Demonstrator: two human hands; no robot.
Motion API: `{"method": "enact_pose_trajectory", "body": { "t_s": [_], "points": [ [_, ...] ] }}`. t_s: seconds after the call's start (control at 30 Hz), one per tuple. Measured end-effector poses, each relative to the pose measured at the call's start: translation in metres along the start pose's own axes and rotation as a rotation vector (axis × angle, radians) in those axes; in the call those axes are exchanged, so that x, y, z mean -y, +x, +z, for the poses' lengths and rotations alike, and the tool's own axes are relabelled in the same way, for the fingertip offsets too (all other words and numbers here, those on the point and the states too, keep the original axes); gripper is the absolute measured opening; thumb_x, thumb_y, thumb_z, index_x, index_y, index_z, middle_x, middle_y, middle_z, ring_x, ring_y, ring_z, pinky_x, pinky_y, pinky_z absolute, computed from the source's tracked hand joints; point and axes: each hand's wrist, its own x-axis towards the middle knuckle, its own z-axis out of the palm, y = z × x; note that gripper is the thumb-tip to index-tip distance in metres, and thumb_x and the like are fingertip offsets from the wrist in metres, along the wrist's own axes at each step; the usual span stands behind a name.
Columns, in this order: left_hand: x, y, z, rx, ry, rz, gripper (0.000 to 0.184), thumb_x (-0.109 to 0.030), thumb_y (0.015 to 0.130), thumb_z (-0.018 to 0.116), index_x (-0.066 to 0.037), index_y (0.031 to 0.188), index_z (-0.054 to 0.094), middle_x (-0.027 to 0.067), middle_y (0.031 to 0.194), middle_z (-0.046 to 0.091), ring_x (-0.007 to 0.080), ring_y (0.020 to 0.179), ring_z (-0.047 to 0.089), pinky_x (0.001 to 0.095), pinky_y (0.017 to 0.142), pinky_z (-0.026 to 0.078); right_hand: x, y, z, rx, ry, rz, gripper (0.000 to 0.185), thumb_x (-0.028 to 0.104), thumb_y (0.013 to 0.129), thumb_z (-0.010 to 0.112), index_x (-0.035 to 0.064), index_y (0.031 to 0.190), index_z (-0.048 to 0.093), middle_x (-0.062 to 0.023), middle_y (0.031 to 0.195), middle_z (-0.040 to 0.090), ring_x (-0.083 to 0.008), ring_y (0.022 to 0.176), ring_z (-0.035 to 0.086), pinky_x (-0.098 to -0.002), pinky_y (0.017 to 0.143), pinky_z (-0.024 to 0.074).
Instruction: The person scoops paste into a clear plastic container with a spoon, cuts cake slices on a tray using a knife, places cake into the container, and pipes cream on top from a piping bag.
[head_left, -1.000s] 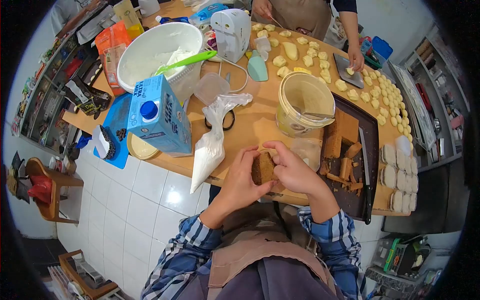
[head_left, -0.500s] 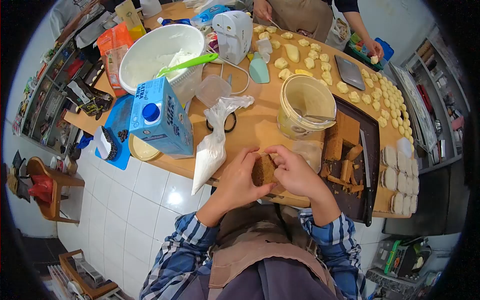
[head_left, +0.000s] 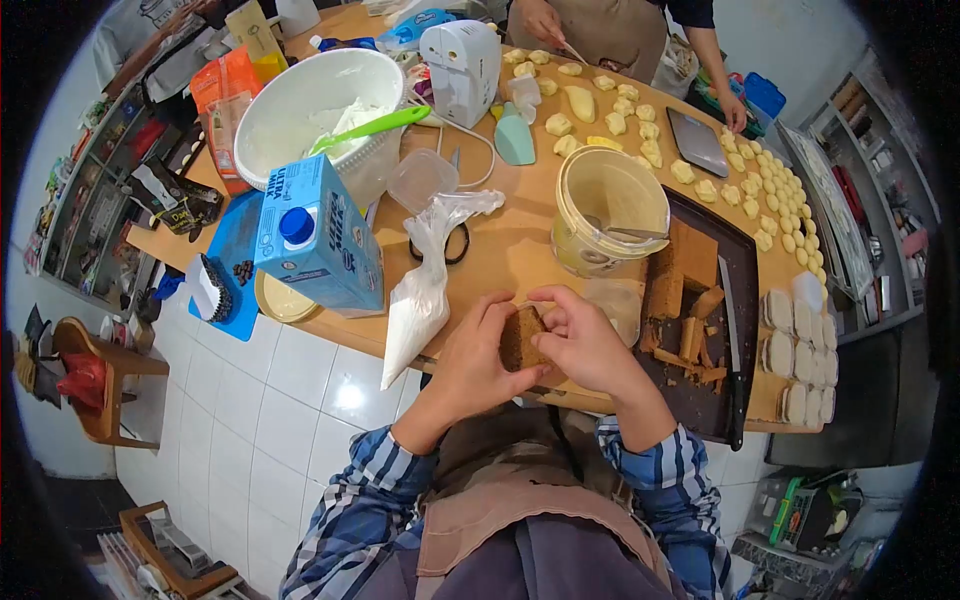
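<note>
Cake piece, brown: left hand and right hand are grasping it. Piping bag, white-filled, is lying on desk near left hand.

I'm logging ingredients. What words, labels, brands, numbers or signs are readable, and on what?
"ULTRA MILK": on the tall blue rectangular carton; its smaller print is too blurred.
"Da...": on the black plastic pouch; remaining letters are unclear.
Too small or blurred to read: any printing on the orange plastic bag and the bright-blue plastic packet.
</note>
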Motion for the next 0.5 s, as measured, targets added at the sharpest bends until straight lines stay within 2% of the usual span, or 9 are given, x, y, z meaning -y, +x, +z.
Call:
{"method": "enact_pose_trajectory", "body": {
  "t_s": [0.1,0.2,0.3,0.4,0.5],
  "points": [
    [0.002,-0.003,0.001,-0.045,-0.046,0.019,0.08,-0.028,0.056,0.083,0.004,0.116,0.041,0.021,0.115,0.047,0.0362,0.102,0.052,0.0389,0.085,0.045,0.001,-0.001,0.001,-0.041,0.12,-0.01,0.042,-0.003,0.075,0.054,-0.0022,0.116,0.046,-0.0087,0.076,0.059,-0.0134,0.071,0.058,-0.0266,0.063,0.0467],
    [0.002,-0.008,0.0,-0.052,-0.084,0.012,0.087,-0.028,0.052,0.086,0.004,0.118,0.039,0.0207,0.112,0.048,0.0352,0.102,0.052,0.0384,0.085,0.044,0.002,-0.003,-0.005,-0.047,0.122,0.002,0.043,-0.006,0.077,0.055,-0.0013,0.119,0.045,-0.0044,0.08,0.056,-0.0093,0.074,0.055,-0.0222,0.064,0.044],
    [0.005,-0.011,0.002,-0.019,-0.136,-0.08,0.091,-0.031,0.052,0.086,0.0,0.122,0.038,0.0181,0.116,0.047,0.0317,0.109,0.049,0.0376,0.092,0.04,0.005,-0.004,-0.009,-0.035,0.176,0.0,0.044,-0.007,0.076,0.055,-0.0015,0.118,0.045,-0.0051,0.082,0.057,-0.01,0.076,0.055,-0.0224,0.066,0.0445],
    [0.006,-0.011,0.004,-0.043,-0.14,-0.051,0.09,-0.03,0.052,0.086,0.001,0.122,0.039,0.0181,0.115,0.047,0.0317,0.108,0.049,0.0377,0.093,0.04,-0.002,-0.001,-0.006,-0.007,0.231,0.021,0.044,-0.007,0.076,0.055,-0.0013,0.118,0.045,-0.0057,0.083,0.057,-0.0102,0.077,0.055,-0.0228,0.068,0.0449],
    [0.004,-0.009,0.002,-0.059,-0.103,0.023,0.083,-0.026,0.054,0.085,0.003,0.117,0.039,0.0213,0.113,0.048,0.0355,0.104,0.051,0.0382,0.086,0.044,-0.004,0.001,-0.004,0.002,0.233,0.033,0.044,-0.007,0.077,0.055,-0.0009,0.119,0.045,-0.0062,0.083,0.058,-0.0106,0.077,0.056,-0.0232,0.067,0.0449]
  ]
}}
